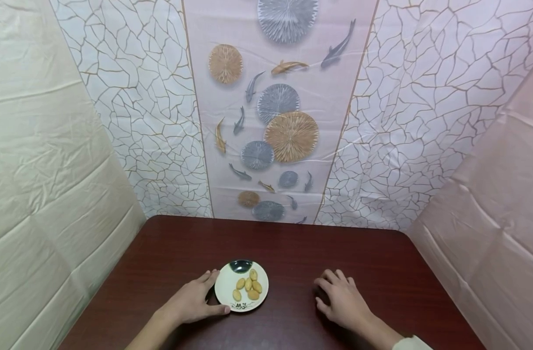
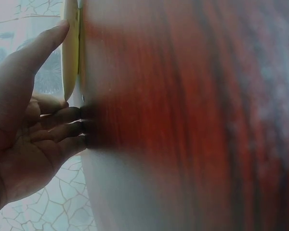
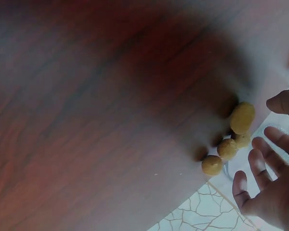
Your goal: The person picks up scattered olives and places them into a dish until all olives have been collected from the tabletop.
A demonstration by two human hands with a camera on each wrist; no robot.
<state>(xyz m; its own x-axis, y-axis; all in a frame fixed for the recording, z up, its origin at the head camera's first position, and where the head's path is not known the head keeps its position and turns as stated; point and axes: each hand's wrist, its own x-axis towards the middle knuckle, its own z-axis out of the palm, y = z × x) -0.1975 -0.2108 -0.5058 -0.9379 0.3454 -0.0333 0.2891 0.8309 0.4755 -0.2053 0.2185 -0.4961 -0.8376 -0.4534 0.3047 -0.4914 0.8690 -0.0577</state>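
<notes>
A small round cream plate (image 1: 224,286) with a dark green patch lies on the table, holding several small yellow-brown oval pieces (image 1: 253,294) that look like nuts. At its left rim is my left hand (image 1: 192,299), thumb and index finger spread along the edge and touching it. In the left wrist view the other fingertips (image 2: 76,129) rest on the tabletop. To the right of the plate, my right hand (image 1: 346,302) hovers low with fingers loosely bent. Several more oval pieces (image 3: 242,118) lie on the table by its fingers in the right wrist view; the hand hides them from the head view.
The dark red-brown wooden table (image 1: 288,248) has rounded far corners. Behind it hangs a patterned cloth (image 1: 266,121) with fish and round shapes. Pale cloth walls (image 1: 43,194) close in both sides.
</notes>
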